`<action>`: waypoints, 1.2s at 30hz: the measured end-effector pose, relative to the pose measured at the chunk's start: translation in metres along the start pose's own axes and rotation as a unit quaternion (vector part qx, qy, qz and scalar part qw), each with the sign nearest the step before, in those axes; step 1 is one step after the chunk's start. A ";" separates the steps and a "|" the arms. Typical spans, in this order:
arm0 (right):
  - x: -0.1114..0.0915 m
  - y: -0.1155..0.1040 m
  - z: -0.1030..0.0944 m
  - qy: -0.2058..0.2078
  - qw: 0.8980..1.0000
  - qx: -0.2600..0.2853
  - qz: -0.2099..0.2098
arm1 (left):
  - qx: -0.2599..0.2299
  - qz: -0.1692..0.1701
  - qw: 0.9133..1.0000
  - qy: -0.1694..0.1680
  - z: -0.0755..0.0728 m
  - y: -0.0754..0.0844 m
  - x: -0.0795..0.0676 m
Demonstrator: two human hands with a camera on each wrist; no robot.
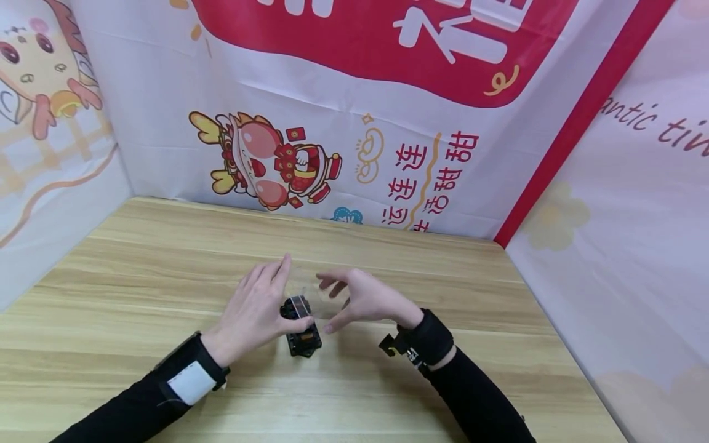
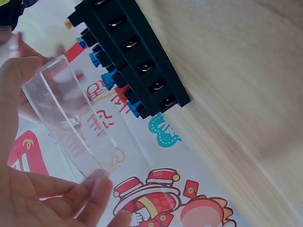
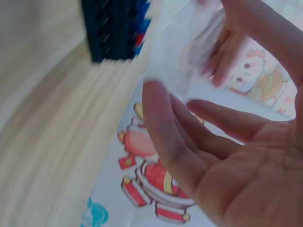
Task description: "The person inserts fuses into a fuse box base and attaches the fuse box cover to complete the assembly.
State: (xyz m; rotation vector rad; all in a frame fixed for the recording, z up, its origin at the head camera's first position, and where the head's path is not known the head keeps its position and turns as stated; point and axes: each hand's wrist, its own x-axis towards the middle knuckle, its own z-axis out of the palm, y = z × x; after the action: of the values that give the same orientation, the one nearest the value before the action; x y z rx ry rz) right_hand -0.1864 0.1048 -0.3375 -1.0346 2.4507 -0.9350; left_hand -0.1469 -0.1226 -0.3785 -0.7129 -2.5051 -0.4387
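A black fuse block [image 1: 303, 343], fitted with small blue, red and orange fuses, lies on the table between the hands. Metal terminals line its side in the left wrist view. Just above it, my left hand [image 1: 256, 303] holds a clear plastic cover [image 2: 71, 120] by its ends, thumb at one and fingertips at the other. To the right, my right hand [image 1: 370, 300] is bent beside the cover, with a gap between thumb and fingers. Its fingertips are close to the cover in the right wrist view; blur hides whether they touch.
A wood-grain table [image 1: 166, 258] carries the work. Printed cloth walls stand behind it and along both sides; the back cloth [image 1: 354, 154] has a cartoon dragon and red lettering. Black bands with devices sit on both wrists.
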 end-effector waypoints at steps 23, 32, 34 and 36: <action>0.012 0.033 -0.002 0.021 0.985 0.026 -0.172 | -0.075 0.047 0.996 0.009 -0.002 0.003 0.002; 0.012 0.031 -0.003 0.012 0.984 0.037 -0.176 | -0.093 0.044 0.995 -0.004 -0.003 0.005 0.001; 0.012 0.031 -0.003 0.011 0.984 0.038 -0.175 | -0.094 0.041 0.995 -0.007 -0.003 0.005 0.001; 0.012 0.030 -0.003 0.011 0.984 0.037 -0.173 | -0.094 0.037 0.995 -0.014 -0.003 0.005 0.000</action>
State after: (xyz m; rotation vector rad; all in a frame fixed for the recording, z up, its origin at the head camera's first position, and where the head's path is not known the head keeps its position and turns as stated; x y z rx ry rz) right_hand -0.2116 0.1135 -0.3563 -1.4595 2.2745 -1.1356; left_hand -0.1432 -0.1192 -0.3752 -0.8867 -2.4761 -0.6476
